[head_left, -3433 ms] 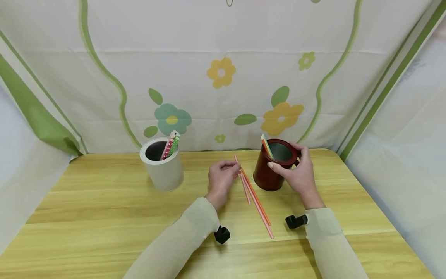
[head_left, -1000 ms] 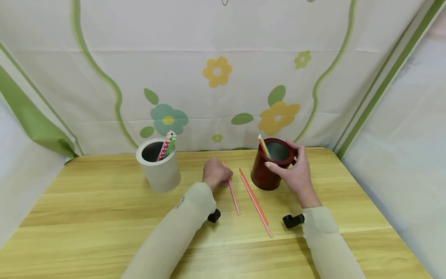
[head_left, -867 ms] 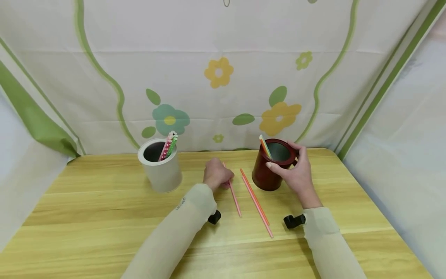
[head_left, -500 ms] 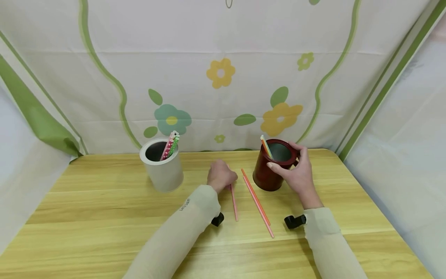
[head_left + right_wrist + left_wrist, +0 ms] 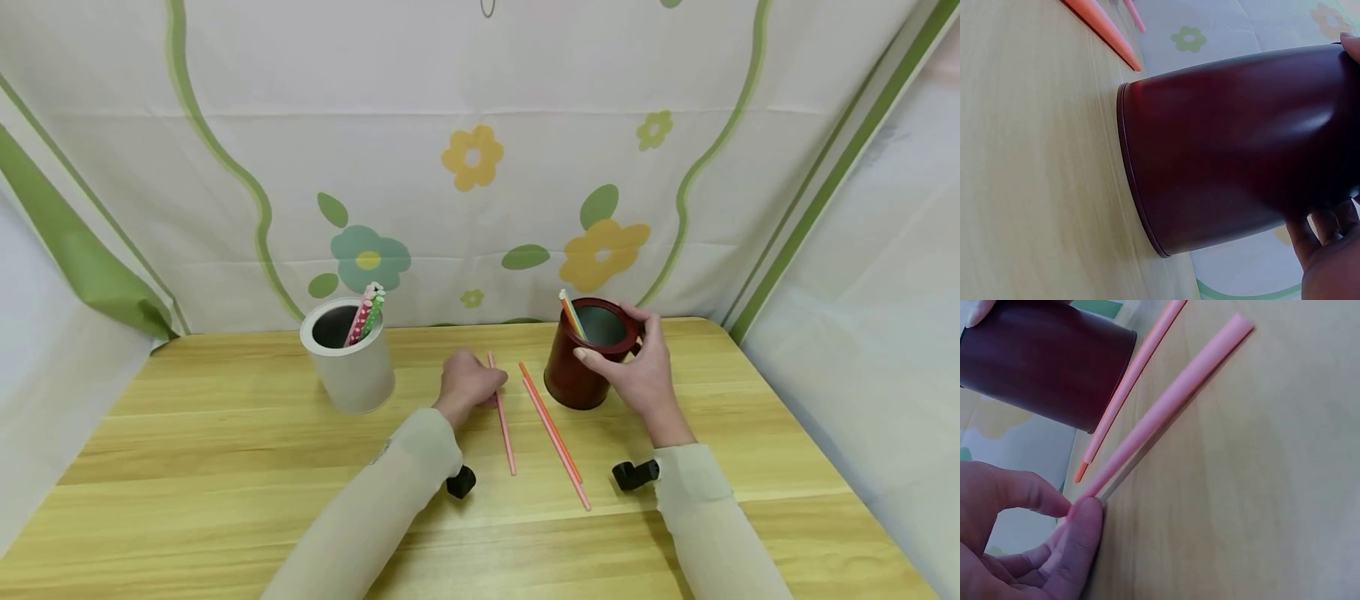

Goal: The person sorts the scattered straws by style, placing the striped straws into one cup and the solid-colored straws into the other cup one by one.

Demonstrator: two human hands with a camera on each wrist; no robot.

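My left hand [image 5: 468, 383] pinches a pink straw [image 5: 506, 437] near its far end, thumb and index finger meeting on it in the left wrist view. The near end of that straw rises a little off the wood there, over its shadow. To its right lie an orange straw [image 5: 548, 417] and a second pink straw [image 5: 582, 496], side by side. My right hand [image 5: 641, 375] holds a dark red mug [image 5: 573, 375], thumb on the near rim and fingers round the handle side. The mug stands upright with several straws [image 5: 572, 315] leaning inside.
A white mug [image 5: 352, 379] stands at the back left, with pink and green patterned straws [image 5: 366, 317] in it. Behind the wooden table [image 5: 225, 467] hangs a flowered curtain [image 5: 420, 167]. A black wrist camera [image 5: 636, 475] sticks out from each sleeve.
My left hand has shifted left and slightly down from the straw bunch, bringing one pink straw apart from the other two. My right hand keeps its hold on the red mug.
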